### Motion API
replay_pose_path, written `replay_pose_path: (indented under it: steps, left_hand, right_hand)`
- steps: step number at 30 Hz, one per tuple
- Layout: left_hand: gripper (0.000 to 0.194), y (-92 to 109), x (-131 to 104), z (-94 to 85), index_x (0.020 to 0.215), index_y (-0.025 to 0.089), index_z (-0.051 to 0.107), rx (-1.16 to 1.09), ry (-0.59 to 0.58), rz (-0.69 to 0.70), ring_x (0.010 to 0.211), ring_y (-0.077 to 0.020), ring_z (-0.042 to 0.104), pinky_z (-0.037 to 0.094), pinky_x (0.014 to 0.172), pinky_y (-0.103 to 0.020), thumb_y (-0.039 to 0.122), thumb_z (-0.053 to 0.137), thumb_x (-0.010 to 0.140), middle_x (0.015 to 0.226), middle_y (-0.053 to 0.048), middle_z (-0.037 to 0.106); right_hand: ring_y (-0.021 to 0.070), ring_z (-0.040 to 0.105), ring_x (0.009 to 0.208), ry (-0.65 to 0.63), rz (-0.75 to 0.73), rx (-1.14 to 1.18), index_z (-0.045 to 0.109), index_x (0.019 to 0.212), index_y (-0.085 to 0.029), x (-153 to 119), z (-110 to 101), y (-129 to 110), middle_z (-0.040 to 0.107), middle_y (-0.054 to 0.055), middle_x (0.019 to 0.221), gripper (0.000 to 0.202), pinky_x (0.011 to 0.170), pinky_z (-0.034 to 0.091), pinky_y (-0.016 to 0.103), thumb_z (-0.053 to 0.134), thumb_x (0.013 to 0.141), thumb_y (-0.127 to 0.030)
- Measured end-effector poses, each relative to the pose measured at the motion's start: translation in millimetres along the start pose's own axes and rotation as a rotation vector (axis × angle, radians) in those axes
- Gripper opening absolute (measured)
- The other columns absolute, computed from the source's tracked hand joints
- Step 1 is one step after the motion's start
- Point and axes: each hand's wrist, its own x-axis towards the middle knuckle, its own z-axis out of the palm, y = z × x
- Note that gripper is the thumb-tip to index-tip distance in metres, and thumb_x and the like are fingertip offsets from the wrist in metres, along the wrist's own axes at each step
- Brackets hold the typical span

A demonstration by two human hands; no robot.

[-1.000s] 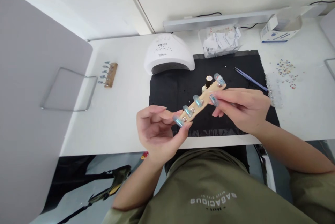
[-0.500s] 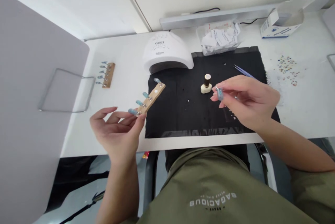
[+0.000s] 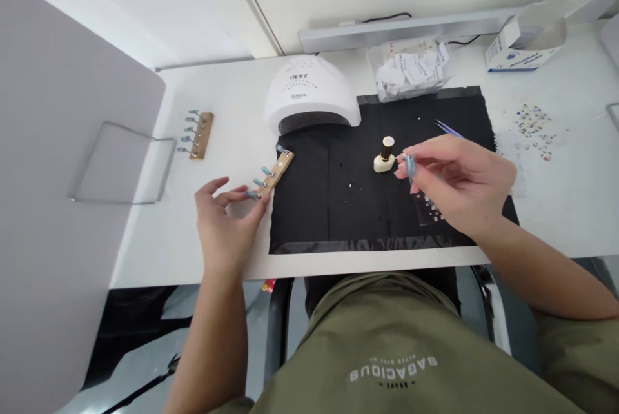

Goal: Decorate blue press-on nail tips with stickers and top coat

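Observation:
My left hand [image 3: 227, 220] pinches the near end of a wooden nail-tip stand [image 3: 276, 174], at the left edge of the black mat [image 3: 324, 220]. Several blue nail tips stick out from the stand on small metal posts, with a gap showing one white dot. Between the thumb and fingers of my right hand [image 3: 464, 182] is a single glossy blue nail tip [image 3: 411, 166]. Just left of those fingertips stands a cream nail polish bottle [image 3: 383, 162] with a dark cap. Small gems [image 3: 434, 209] lie under my right hand.
A white nail lamp [image 3: 312, 95] stands behind the mat. Another stand with nail tips [image 3: 201, 137] lies left. Purple tweezers [image 3: 449, 129], a tub of pad wrappers [image 3: 409, 72], an alcohol-pad box [image 3: 525, 49] and scattered gems [image 3: 534, 124] are at the back and right.
My left hand has lowered the wooden stand toward the table and mat, shifting it slightly away from me. My right hand stays in nearly the same place, with the nail tip turned a little.

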Motion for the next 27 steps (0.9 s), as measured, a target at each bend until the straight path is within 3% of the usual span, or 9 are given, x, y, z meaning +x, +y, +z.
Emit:
replay_pose_path:
  steps: [4, 6, 8, 11, 14, 16, 20, 22, 27]
  left_hand:
    - [0.076, 8, -7, 0.8, 0.14, 0.027, 0.058, 0.103, 0.157, -0.015, 0.149, -0.0458, 0.067, 0.054, 0.128, -0.07, 0.033, 0.102, 0.077, 0.142, -0.014, 0.067]
    - [0.086, 20, -13, 3.3, 0.14, 0.027, 0.061, 0.149, 0.274, 0.106, 0.151, -0.0473, 0.063, 0.056, 0.127, -0.069, 0.03, 0.107, 0.067, 0.152, -0.015, 0.062]
    - [0.081, 42, -16, 7.8, 0.14, 0.027, 0.066, 0.197, 0.336, 0.259, 0.142, -0.0457, 0.068, 0.057, 0.123, -0.069, 0.027, 0.105, 0.069, 0.144, -0.011, 0.068]
    - [0.046, 88, -10, 23.6, 0.128, 0.028, 0.077, 0.166, 0.149, 0.439, 0.108, -0.0304, 0.079, 0.067, 0.101, -0.053, 0.03, 0.095, 0.085, 0.118, -0.006, 0.081]
    - [0.053, 129, 10, 54.1, 0.145, 0.025, 0.072, 0.007, -0.378, 0.339, 0.117, -0.0285, 0.082, 0.07, 0.096, -0.044, 0.039, 0.086, 0.095, 0.132, -0.01, 0.082]
    - [0.06, 145, 26, 79.8, 0.146, 0.021, 0.071, -0.023, -0.569, 0.277, 0.121, -0.0292, 0.081, 0.07, 0.099, -0.045, 0.041, 0.089, 0.092, 0.138, -0.013, 0.081]
    - [0.055, 155, 47, 128.2, 0.136, 0.02, 0.077, -0.044, -0.571, 0.188, 0.105, -0.0251, 0.078, 0.067, 0.098, -0.044, 0.03, 0.096, 0.086, 0.123, -0.01, 0.082]
    - [0.04, 155, 52, 145.0, 0.121, 0.021, 0.081, -0.099, -0.569, 0.166, 0.095, -0.0209, 0.076, 0.065, 0.092, -0.038, 0.023, 0.095, 0.085, 0.112, -0.006, 0.083]
    - [0.013, 151, 57, 157.7, 0.103, 0.02, 0.082, -0.149, -0.524, 0.129, 0.083, -0.017, 0.072, 0.061, 0.083, -0.032, 0.023, 0.088, 0.092, 0.101, -0.004, 0.084]
  right_hand:
    - [0.0176, 0.082, 0.074, 0.061, 0.011, -0.013, 0.09, 0.113, -0.041, 3, -6, -2, 0.091, -0.003, 0.101, 0.029, 0.055, 0.066, 0.035, 0.081, 0.102, -0.015]
    - [0.0189, 0.082, 0.074, 0.132, -0.001, -0.022, 0.09, 0.113, -0.043, 4, -8, -2, 0.09, -0.003, 0.098, 0.028, 0.052, 0.064, 0.036, 0.084, 0.101, -0.019]
    - [0.0199, 0.082, 0.072, 0.178, -0.007, -0.027, 0.091, 0.112, -0.043, 5, -9, -2, 0.088, -0.003, 0.093, 0.024, 0.048, 0.062, 0.036, 0.088, 0.1, -0.022]
    - [0.021, 0.082, 0.074, 0.194, 0.047, -0.019, 0.091, 0.112, -0.044, 6, -8, -1, 0.087, -0.003, 0.09, 0.025, 0.047, 0.062, 0.036, 0.088, 0.099, -0.022]
    - [0.0208, 0.084, 0.075, 0.212, 0.063, -0.006, 0.092, 0.108, -0.042, 8, -6, 4, 0.088, -0.003, 0.091, 0.023, 0.048, 0.063, 0.034, 0.091, 0.097, -0.022]
    - [0.0204, 0.084, 0.072, 0.23, 0.05, -0.002, 0.091, 0.104, -0.04, 9, -6, 7, 0.088, -0.003, 0.091, 0.019, 0.046, 0.062, 0.032, 0.093, 0.095, -0.024]
    - [0.0206, 0.085, 0.073, 0.248, 0.053, 0.016, 0.09, 0.103, -0.037, 11, -9, 12, 0.089, -0.002, 0.095, 0.017, 0.046, 0.063, 0.032, 0.094, 0.096, -0.022]
    - [0.0207, 0.086, 0.075, 0.241, 0.069, 0.021, 0.09, 0.104, -0.037, 12, -10, 13, 0.09, -0.002, 0.097, 0.019, 0.048, 0.063, 0.032, 0.092, 0.097, -0.019]
    - [0.0199, 0.086, 0.075, 0.196, 0.128, -0.008, 0.089, 0.104, -0.035, 14, -10, 19, 0.09, -0.002, 0.097, 0.014, 0.05, 0.065, 0.032, 0.092, 0.098, -0.022]
